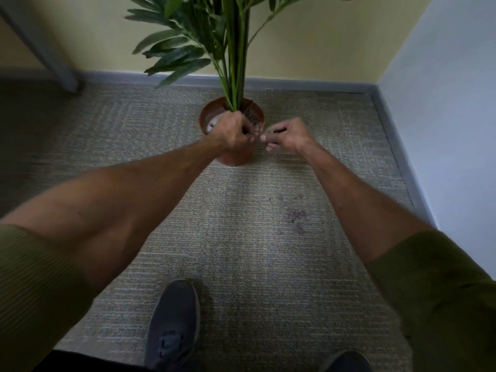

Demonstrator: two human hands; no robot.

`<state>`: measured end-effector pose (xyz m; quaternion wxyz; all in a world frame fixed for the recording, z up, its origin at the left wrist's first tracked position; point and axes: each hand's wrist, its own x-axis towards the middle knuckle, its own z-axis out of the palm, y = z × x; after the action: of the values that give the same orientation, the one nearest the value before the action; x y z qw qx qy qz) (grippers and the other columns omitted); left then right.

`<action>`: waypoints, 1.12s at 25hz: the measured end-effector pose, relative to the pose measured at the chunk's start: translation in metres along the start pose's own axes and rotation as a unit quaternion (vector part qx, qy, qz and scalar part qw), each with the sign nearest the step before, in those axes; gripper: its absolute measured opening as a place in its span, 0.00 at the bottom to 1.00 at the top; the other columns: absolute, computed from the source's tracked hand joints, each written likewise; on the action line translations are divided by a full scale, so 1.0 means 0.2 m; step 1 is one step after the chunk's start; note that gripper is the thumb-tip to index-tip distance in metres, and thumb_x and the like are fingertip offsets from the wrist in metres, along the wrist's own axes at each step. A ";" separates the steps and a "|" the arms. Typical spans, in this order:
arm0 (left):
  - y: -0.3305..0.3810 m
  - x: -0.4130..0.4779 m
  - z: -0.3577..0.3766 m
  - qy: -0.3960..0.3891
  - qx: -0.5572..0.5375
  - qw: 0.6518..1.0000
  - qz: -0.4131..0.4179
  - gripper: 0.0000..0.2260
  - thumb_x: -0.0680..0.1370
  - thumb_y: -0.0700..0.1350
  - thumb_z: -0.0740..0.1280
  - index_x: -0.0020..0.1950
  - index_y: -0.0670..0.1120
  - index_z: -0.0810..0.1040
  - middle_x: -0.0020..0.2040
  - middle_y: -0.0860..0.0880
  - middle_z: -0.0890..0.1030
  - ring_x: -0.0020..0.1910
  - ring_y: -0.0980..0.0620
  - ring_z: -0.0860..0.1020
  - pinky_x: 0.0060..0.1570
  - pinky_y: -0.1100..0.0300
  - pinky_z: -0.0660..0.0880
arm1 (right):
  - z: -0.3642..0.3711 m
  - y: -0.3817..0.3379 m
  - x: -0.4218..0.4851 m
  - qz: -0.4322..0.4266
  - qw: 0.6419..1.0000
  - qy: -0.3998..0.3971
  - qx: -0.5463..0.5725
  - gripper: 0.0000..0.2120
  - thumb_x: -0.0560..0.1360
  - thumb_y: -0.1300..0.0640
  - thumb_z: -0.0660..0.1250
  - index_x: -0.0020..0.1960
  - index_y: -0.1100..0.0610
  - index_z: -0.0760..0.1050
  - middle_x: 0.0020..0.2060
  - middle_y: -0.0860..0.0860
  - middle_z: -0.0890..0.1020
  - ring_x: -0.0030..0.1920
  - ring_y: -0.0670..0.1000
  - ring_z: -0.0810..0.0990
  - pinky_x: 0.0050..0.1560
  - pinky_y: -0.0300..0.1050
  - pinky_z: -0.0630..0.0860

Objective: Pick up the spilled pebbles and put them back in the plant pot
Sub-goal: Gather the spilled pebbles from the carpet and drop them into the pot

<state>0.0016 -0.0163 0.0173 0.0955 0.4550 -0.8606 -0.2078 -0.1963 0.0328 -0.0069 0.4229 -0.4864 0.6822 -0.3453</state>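
A terracotta plant pot (pixel 233 157) with a tall green plant (pixel 233 63) stands on the carpet near the back wall. My left hand (pixel 233 132) hovers over the pot's mouth, curled into a fist with its back towards me; what it holds is hidden. Brownish pebbles (pixel 256 124) show inside the pot beside its fingers. My right hand (pixel 287 135) is just right of the rim, fingers loosely curled and slightly apart, with nothing visible in them. Several spilled pebbles (pixel 296 216) lie on the carpet, nearer me and to the right of the pot.
A grey skirting board (pixel 322 85) runs along the back wall and down the right wall (pixel 442 116), forming a corner. A grey furniture leg (pixel 61 73) stands at the back left. My shoes (pixel 174 326) rest on the carpet near the bottom edge.
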 end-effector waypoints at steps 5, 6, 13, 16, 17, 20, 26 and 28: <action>-0.24 0.03 -0.17 0.041 0.031 0.997 -0.062 0.10 0.78 0.41 0.73 0.57 0.47 0.90 0.53 0.46 0.89 0.53 0.47 0.86 0.47 0.63 0.73 | 0.28 -0.26 0.24 0.031 0.999 0.022 -0.024 0.04 0.72 0.65 0.82 0.43 0.62 0.88 0.38 0.57 0.89 0.37 0.54 0.89 0.44 0.45 0.88; -0.27 0.04 -0.17 0.054 0.020 0.995 -0.079 0.11 0.79 0.39 0.71 0.58 0.47 0.90 0.54 0.44 0.89 0.53 0.47 0.85 0.47 0.62 0.73 | 0.34 -0.29 0.29 0.031 0.999 0.028 -0.023 0.04 0.72 0.64 0.82 0.42 0.60 0.88 0.39 0.57 0.89 0.39 0.55 0.90 0.45 0.45 0.88; -0.47 0.12 -0.05 0.054 -0.195 0.960 -0.193 0.21 0.76 0.35 0.59 0.57 0.51 0.88 0.64 0.44 0.86 0.63 0.43 0.83 0.63 0.46 0.83 | 0.54 -0.35 0.33 0.101 0.991 0.034 0.085 0.09 0.81 0.69 0.63 0.46 0.63 0.80 0.35 0.55 0.80 0.34 0.51 0.81 0.44 0.45 0.79; -0.64 0.21 0.07 0.061 -0.192 0.962 -0.183 0.21 0.69 0.38 0.59 0.48 0.54 0.88 0.58 0.45 0.88 0.59 0.42 0.85 0.62 0.45 0.83 | 0.54 -0.35 0.25 0.093 0.989 0.012 0.110 0.14 0.83 0.70 0.54 0.50 0.59 0.77 0.39 0.58 0.79 0.30 0.50 0.76 0.31 0.41 0.75; -0.66 0.22 0.09 0.055 -0.197 0.960 -0.191 0.20 0.69 0.39 0.59 0.48 0.54 0.88 0.58 0.45 0.88 0.59 0.42 0.85 0.61 0.46 0.83 | 0.53 -0.33 0.24 0.090 0.988 0.012 0.124 0.16 0.83 0.70 0.54 0.50 0.58 0.78 0.42 0.60 0.81 0.32 0.53 0.78 0.33 0.44 0.78; -0.48 0.11 0.01 0.081 -0.231 0.943 -0.226 0.18 0.71 0.40 0.62 0.47 0.55 0.89 0.56 0.45 0.88 0.57 0.42 0.85 0.61 0.48 0.83 | 0.49 -0.31 0.20 0.093 0.984 -0.002 0.149 0.16 0.83 0.70 0.58 0.60 0.57 0.81 0.49 0.60 0.87 0.43 0.57 0.86 0.51 0.55 0.87; -0.20 -0.03 0.01 0.142 -0.155 0.970 -0.123 0.12 0.74 0.49 0.63 0.46 0.53 0.87 0.46 0.51 0.89 0.46 0.49 0.85 0.49 0.53 0.83 | 0.30 -0.22 0.07 0.057 0.978 0.041 0.198 0.16 0.80 0.74 0.60 0.59 0.62 0.82 0.56 0.59 0.88 0.48 0.56 0.91 0.49 0.50 0.88; -0.09 -0.07 0.06 0.111 -0.142 0.978 -0.105 0.12 0.74 0.51 0.63 0.47 0.52 0.87 0.45 0.50 0.88 0.45 0.47 0.85 0.47 0.54 0.81 | 0.21 -0.12 0.00 0.066 0.972 0.079 0.210 0.15 0.79 0.74 0.60 0.56 0.62 0.82 0.53 0.60 0.89 0.46 0.56 0.91 0.39 0.45 0.86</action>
<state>0.0188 -0.0114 -0.0014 0.2316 0.5446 -0.7540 -0.2849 -0.1488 0.0238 -0.0017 0.4821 -0.3121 0.6563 -0.4894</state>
